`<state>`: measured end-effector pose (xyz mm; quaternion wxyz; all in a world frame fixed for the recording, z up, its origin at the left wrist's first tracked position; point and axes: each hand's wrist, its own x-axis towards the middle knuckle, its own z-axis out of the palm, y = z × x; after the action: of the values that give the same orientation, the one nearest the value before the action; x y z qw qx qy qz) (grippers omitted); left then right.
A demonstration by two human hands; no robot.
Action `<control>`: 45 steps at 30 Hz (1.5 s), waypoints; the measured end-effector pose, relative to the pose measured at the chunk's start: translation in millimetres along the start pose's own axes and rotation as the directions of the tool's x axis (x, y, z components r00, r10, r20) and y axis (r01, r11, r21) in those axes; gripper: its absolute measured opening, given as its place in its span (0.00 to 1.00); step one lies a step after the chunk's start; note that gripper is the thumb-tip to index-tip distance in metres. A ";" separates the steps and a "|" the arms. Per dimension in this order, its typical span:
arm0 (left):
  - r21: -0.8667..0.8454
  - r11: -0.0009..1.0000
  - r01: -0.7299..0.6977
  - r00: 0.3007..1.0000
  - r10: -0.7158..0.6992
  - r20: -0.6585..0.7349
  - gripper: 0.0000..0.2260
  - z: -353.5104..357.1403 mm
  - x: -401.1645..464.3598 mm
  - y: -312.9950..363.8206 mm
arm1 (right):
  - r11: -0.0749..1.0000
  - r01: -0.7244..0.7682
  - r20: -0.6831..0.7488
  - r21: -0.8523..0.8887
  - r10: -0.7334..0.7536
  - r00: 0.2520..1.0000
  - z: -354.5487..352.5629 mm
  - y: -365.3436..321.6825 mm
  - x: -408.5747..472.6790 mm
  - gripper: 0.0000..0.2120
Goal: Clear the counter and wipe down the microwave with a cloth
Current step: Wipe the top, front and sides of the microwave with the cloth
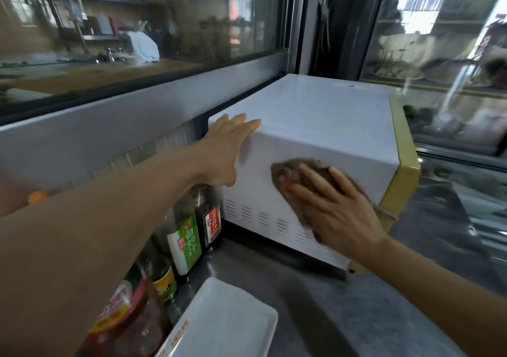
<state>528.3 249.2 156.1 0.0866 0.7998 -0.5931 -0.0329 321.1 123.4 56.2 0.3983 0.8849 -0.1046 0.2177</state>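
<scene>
Microwave (323,126): white casing, yellowish front edge at right of frame, sitting centre-right on the steel counter (315,307), its back close to the grey sill under the window (137,27). Vent slots run along the bottom of the side panel facing me.

Cloth (299,170): brown, bunched, flat against that side panel, mid-frame, right of centre. My right hand (326,205) lies on top of it, fingers straight and spread, pressing it to the panel; nothing curled round it.

My left hand (227,148): open, palm on the rear upper corner of the casing, fingers straight and laid over onto the top, thumb down the side. Holds nothing.

Lower left of frame: row of sauce bottles against the wall, just beside the microwave's rear side: a dark bottle with red label (210,214), a green-label bottle (183,236), a yellow-label bottle (162,277), and a red-sauce bottle (129,318) nearest me. White tray (222,326) at bottom centre, on the counter, beside the bottles.
</scene>
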 end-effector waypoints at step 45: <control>0.134 0.989 0.067 0.983 -0.043 -0.178 0.54 26.3 -0.3 -0.4 | 0.937 0.347 0.238 -0.043 -0.328 0.914 49.5 -83.9 20.9 0.37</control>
<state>524.4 246.9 130.2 0.0812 0.8197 -0.5618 0.0763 384.6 141.4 -18.4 0.4522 0.8911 -0.0040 0.0384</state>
